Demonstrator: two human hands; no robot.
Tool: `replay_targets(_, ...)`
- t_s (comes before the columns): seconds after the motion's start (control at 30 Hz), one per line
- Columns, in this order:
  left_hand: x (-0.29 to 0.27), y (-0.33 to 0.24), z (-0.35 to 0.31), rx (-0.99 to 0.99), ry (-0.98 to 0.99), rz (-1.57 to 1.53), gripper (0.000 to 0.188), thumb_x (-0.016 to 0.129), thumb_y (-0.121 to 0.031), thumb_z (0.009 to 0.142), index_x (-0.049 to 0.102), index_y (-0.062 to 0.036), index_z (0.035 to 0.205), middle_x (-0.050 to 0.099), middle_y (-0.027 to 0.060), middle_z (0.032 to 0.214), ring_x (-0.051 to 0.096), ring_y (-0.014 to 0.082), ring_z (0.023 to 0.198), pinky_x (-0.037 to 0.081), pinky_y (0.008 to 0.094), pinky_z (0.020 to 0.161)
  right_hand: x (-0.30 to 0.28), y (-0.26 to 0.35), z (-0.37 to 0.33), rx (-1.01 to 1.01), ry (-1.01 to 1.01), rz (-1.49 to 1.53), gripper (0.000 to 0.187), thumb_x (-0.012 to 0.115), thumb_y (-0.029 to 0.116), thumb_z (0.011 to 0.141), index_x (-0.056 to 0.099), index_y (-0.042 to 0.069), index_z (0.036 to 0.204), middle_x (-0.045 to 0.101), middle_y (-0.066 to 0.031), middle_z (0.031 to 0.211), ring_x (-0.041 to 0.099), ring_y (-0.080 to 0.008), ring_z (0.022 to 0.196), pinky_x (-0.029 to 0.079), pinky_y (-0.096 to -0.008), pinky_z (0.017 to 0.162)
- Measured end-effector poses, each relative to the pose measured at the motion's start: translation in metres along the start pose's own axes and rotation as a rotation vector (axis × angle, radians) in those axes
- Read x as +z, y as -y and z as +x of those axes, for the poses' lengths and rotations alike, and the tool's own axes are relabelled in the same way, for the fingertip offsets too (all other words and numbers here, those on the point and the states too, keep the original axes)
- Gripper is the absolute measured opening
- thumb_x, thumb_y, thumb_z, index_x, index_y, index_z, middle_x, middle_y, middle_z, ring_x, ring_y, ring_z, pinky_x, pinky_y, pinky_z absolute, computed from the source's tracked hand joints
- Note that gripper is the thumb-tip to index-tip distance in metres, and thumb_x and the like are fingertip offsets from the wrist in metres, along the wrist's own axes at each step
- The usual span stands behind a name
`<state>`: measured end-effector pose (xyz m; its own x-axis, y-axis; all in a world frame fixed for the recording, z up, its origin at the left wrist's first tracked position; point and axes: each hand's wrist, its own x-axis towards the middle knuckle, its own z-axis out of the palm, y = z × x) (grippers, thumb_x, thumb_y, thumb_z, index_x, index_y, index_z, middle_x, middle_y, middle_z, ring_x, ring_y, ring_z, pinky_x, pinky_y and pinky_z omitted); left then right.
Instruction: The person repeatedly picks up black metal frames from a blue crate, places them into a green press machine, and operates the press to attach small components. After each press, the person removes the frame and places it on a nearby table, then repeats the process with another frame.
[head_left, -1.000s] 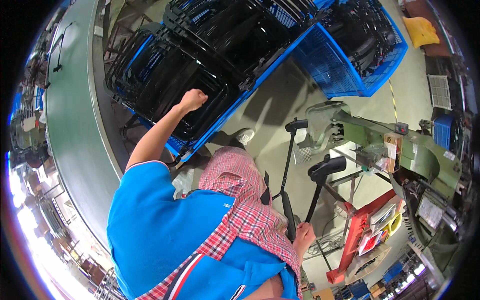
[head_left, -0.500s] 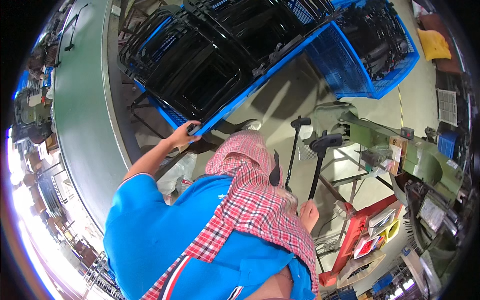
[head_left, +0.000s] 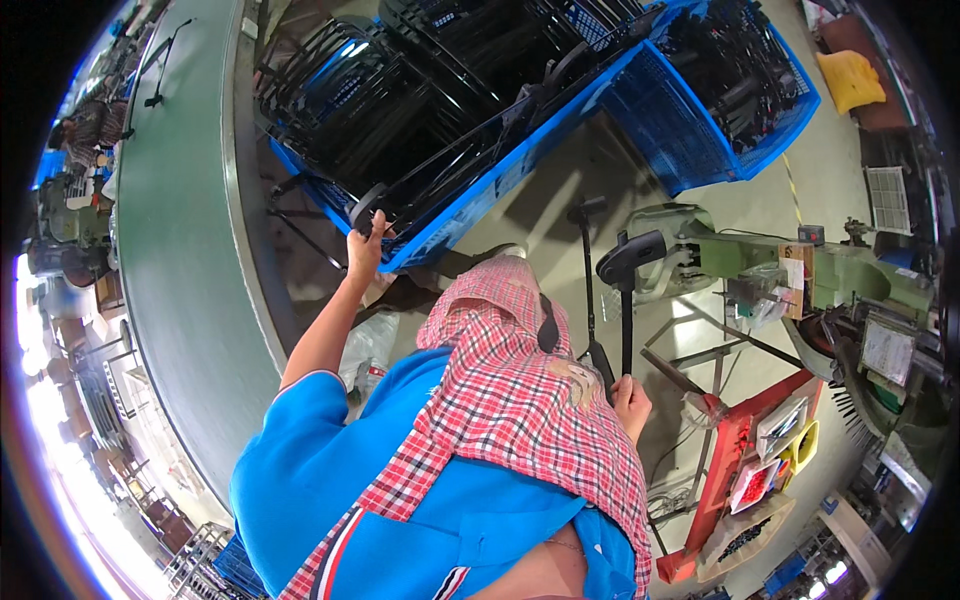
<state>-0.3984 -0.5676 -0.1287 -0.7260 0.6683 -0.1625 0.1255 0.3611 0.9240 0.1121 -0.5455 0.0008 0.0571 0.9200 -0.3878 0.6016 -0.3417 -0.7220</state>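
Observation:
My left hand [head_left: 368, 248] is closed around the rounded end of a long black bar [head_left: 455, 145] at the near left corner of a blue plastic basket. That bar slants up to the right along the basket's near edge. Low at the right of my body, my right hand [head_left: 630, 402] is closed on the lower end of an upright black bar [head_left: 626, 320], topped by a thick rounded crosspiece. A thinner black bar [head_left: 589, 270] stands beside it; whether the two are joined is hidden. Glossy black frames [head_left: 370, 110] fill the blue basket [head_left: 470, 205].
A green-topped table [head_left: 185, 250] runs along my left. Another blue basket [head_left: 680, 130] of black parts stands at the far right. At right are a green machine [head_left: 740, 262] and a red metal stand [head_left: 715, 470] with small trays. A yellow bag [head_left: 850, 82] lies beyond.
My left hand has risen from the basket's corner and now grips a black bar's rounded end, lifted at the near edge. My right hand and its bar have shifted slightly up and right.

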Motion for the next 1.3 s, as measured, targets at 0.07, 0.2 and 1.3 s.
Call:
replay_targets(0.07,-0.004,-0.007,-0.012,-0.027,-0.044,-0.124,0.036,0.061,-0.035,0.093,0.064,-0.0028,0.077,0.064,0.003,0.067,0.059,0.0115,0.065,0.045,0.0278,0.065,0.003,-0.001,-0.007,0.014,-0.016,0.011,0.043,0.052,0.033,0.098,0.056,-0.002,0.073,0.047,-0.0047,0.057,0.041,-0.0116,0.055,0.036,-0.0307,0.05)
replay_targets(0.2,-0.008,-0.007,-0.019,-0.011,-0.166,-0.249,0.034,0.063,-0.032,0.092,0.061,-0.0037,0.074,0.061,0.0034,0.065,0.059,0.0124,0.06,0.045,0.0271,0.061,0.0,-0.004,-0.019,0.073,-0.047,0.012,0.043,0.053,0.034,0.098,0.056,-0.001,0.071,0.047,-0.0024,0.056,0.04,-0.0102,0.054,0.034,-0.0294,0.049)
replay_targets(1.3,-0.077,-0.18,-0.05,0.128,-0.337,0.138,0.055,0.069,-0.046,0.085,0.066,0.0045,0.062,0.053,0.0057,0.046,0.057,0.0102,0.046,0.043,0.0273,0.046,0.014,-0.06,-0.031,0.083,0.03,0.188,0.047,0.05,0.037,0.099,0.055,0.0,0.071,0.039,0.0033,0.055,0.031,-0.0056,0.052,0.024,-0.0268,0.047)
